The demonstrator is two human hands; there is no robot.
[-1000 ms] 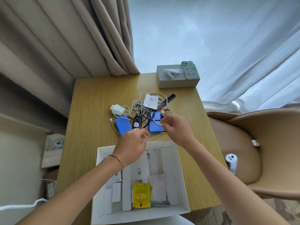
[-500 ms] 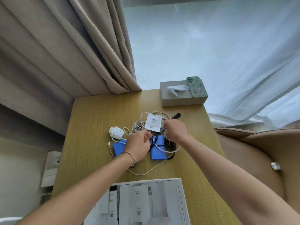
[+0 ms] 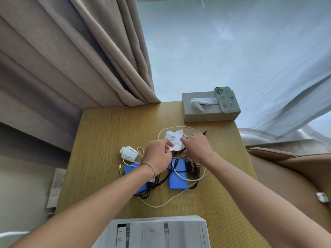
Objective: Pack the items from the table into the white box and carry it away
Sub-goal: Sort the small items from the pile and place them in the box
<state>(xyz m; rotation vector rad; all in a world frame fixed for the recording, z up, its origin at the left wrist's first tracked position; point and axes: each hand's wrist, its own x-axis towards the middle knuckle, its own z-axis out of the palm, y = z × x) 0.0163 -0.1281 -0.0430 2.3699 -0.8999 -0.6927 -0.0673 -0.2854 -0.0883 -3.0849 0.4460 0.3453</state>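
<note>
We saw the small white paper packet (image 3: 174,141), flat and slightly crumpled with a printed label, lying at the far side of the tangle on the wood-grain surface (image 3: 107,133), with the left hand (image 3: 158,155) pinching its near left edge between thumb and curled fingers. The right hand (image 3: 196,148) had its fingertips against the packet's right edge, fingers curled down into the cords; we could not tell what, if anything, it grasped. Under both hands ran a loose loop of cream round cable (image 3: 161,204) and thin black cords (image 3: 157,183), draped across two flat, matte blue rectangular packs (image 3: 178,178). A rounded white plastic charger (image 3: 129,153) sat just left of the tangle. The white box (image 3: 155,231), with its card dividers, lay at the near edge of the surface, well apart from the packet. At the far right corner stood a grey tissue box (image 3: 206,114) with a phone in a glossy green case (image 3: 226,100) lying on top.
</note>
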